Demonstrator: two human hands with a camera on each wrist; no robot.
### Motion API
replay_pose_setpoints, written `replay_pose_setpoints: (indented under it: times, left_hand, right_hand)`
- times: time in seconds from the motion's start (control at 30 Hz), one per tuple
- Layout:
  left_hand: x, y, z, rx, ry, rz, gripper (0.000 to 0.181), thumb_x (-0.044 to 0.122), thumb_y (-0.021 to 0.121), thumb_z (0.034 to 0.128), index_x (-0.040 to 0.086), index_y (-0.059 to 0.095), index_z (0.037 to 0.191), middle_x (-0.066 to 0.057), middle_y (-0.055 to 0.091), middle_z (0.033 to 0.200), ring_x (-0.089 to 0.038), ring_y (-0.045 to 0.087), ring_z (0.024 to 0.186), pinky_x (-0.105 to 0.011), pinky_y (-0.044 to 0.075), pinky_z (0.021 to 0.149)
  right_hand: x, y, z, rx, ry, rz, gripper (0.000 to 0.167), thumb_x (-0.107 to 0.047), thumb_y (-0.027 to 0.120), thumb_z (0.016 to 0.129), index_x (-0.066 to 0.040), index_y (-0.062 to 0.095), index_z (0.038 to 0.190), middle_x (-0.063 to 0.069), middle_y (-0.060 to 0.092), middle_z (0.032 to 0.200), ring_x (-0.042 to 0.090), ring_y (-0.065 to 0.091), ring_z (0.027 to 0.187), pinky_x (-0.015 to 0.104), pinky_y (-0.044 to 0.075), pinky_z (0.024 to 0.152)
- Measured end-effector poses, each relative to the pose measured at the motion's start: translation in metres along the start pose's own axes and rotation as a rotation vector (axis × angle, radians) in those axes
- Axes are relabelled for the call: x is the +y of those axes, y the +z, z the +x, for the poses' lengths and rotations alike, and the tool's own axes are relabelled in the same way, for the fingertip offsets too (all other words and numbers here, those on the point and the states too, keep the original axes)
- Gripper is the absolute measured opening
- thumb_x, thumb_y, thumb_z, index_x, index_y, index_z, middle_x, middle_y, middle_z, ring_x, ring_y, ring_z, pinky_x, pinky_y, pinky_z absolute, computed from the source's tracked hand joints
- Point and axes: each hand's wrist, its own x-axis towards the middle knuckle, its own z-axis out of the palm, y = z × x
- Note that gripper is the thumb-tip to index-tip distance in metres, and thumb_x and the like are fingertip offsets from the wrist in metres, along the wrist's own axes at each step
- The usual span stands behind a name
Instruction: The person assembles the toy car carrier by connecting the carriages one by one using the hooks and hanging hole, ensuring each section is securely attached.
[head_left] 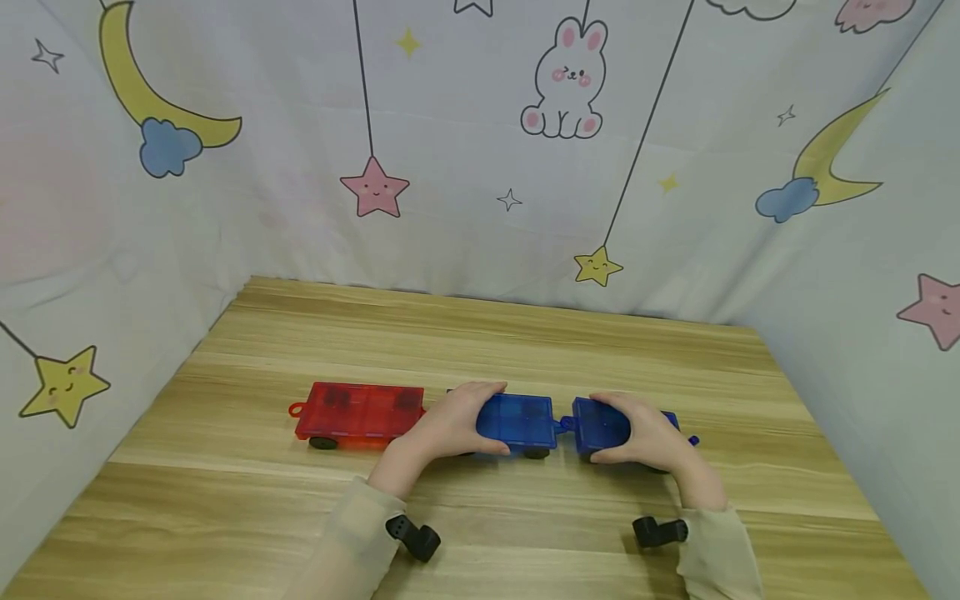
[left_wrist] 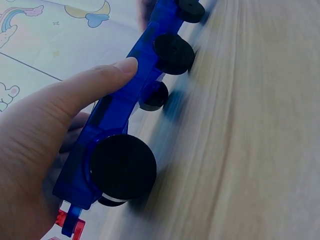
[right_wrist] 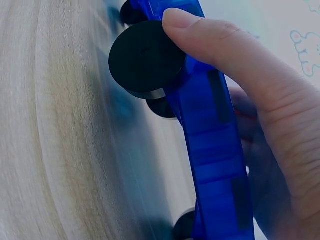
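Note:
A row of translucent toy cars with black wheels stands on the wooden table. My left hand [head_left: 444, 423] grips the middle blue car [head_left: 527, 419] across its width, the thumb [left_wrist: 112, 77] on its near side. The right-hand blue car [head_left: 597, 425] is held the same way by my right hand [head_left: 647, 432]; in the right wrist view, the thumb tip touches near a wheel [right_wrist: 146, 59]. Between the blue cars, the couplings [head_left: 566, 424] meet; whether they are latched I cannot tell. A red car [head_left: 362, 411] stands behind my left wrist, its red coupling [left_wrist: 78, 229] against the blue car's.
The wooden table [head_left: 540, 521] runs to a printed cloth [head_left: 465, 242] at the back and both sides. A black camera [head_left: 414, 537] sits on the left wrist, another black camera [head_left: 658, 532] on the right. The red car's free loop [head_left: 296, 409] points left.

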Motion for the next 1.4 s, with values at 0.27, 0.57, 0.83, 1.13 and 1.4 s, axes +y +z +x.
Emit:
replay_pose_setpoints:
  times: [0.27, 0.57, 0.83, 1.13, 1.4]
  left_hand:
    - [-0.0013, -0.0001, -0.0005, -0.003, -0.001, -0.011, 0.089, 0.044, 0.081, 0.0769, 0.006, 0.042, 0.147, -0.011, 0.047, 0.149, -0.030, 0.043, 0.137, -0.050, 0.039, 0.111]
    - [-0.0023, -0.0006, -0.0009, 0.002, -0.003, -0.017, 0.089, 0.044, 0.081, 0.0768, 0.006, 0.042, 0.147, -0.011, 0.048, 0.148, -0.031, 0.044, 0.137, -0.050, 0.039, 0.111]
    - [-0.0019, -0.0022, -0.0021, -0.001, -0.007, -0.022, 0.089, 0.043, 0.081, 0.0769, 0.006, 0.042, 0.147, -0.011, 0.047, 0.148, -0.031, 0.044, 0.137, -0.050, 0.039, 0.111]
    - [-0.0026, -0.0019, -0.0018, -0.006, -0.004, -0.023, 0.089, 0.043, 0.081, 0.0771, 0.006, 0.042, 0.148, -0.011, 0.047, 0.149, -0.030, 0.043, 0.137, -0.049, 0.039, 0.112]
    - [-0.0024, -0.0026, -0.0015, -0.019, 0.003, 0.004, 0.090, 0.044, 0.081, 0.0774, 0.005, 0.041, 0.148, -0.012, 0.047, 0.149, -0.030, 0.043, 0.138, -0.047, 0.038, 0.112]
  right_hand:
    - [0.0002, 0.0012, 0.0018, -0.004, -0.011, -0.005, 0.090, -0.044, 0.087, 0.068, -0.004, 0.051, 0.141, 0.021, 0.053, 0.140, 0.044, 0.049, 0.129, 0.062, 0.043, 0.100]
    - [0.0004, 0.0018, 0.0031, -0.011, -0.005, -0.026, 0.091, -0.046, 0.086, 0.067, -0.005, 0.051, 0.141, 0.021, 0.054, 0.140, 0.043, 0.049, 0.129, 0.061, 0.043, 0.100]
    - [0.0005, 0.0027, 0.0039, -0.013, -0.008, -0.030, 0.091, -0.046, 0.086, 0.067, -0.005, 0.051, 0.141, 0.021, 0.054, 0.140, 0.043, 0.050, 0.128, 0.061, 0.043, 0.100]
    - [-0.0003, 0.0026, 0.0037, -0.024, 0.002, -0.022, 0.093, -0.047, 0.086, 0.067, -0.005, 0.050, 0.142, 0.021, 0.052, 0.141, 0.044, 0.048, 0.130, 0.062, 0.041, 0.101]
    - [0.0001, 0.0030, 0.0031, -0.035, 0.003, -0.007, 0.095, -0.048, 0.087, 0.067, -0.005, 0.049, 0.143, 0.021, 0.051, 0.143, 0.045, 0.046, 0.131, 0.063, 0.040, 0.102]
